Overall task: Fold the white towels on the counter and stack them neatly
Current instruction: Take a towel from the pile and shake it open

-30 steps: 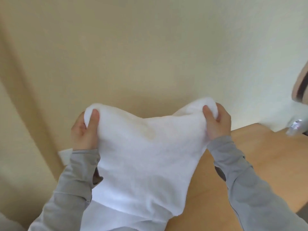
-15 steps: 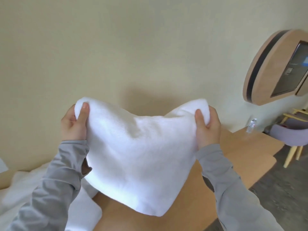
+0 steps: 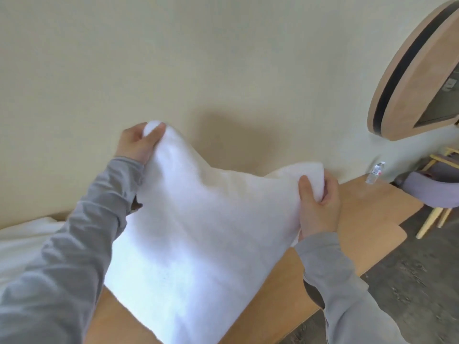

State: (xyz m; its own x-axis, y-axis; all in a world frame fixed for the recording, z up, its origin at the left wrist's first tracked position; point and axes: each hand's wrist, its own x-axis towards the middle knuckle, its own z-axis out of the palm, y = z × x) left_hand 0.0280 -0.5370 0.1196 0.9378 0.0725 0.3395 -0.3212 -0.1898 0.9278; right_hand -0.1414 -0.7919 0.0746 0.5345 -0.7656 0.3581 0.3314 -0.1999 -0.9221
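Observation:
A white towel point(image 3: 201, 234) hangs in the air over the wooden counter point(image 3: 367, 214), held up by two of its upper corners. My left hand point(image 3: 135, 144) grips the left corner, raised high near the wall. My right hand point(image 3: 319, 204) grips the right corner lower down, thumb on the near side of the cloth. The towel's bottom edge droops to the counter's near part. More white cloth point(image 3: 22, 244) lies bunched on the counter at the far left, partly hidden behind my left sleeve.
A small plastic water bottle point(image 3: 375, 173) stands at the counter's back right by the wall. A round wood-framed mirror point(image 3: 417, 78) hangs at the right. A purple chair point(image 3: 434, 192) with pale wooden legs stands beyond the counter's right end, on a dark floor.
My left hand has lifted its corner higher and my right hand has dropped lower, so the towel now hangs slanted. The view has swung right and down.

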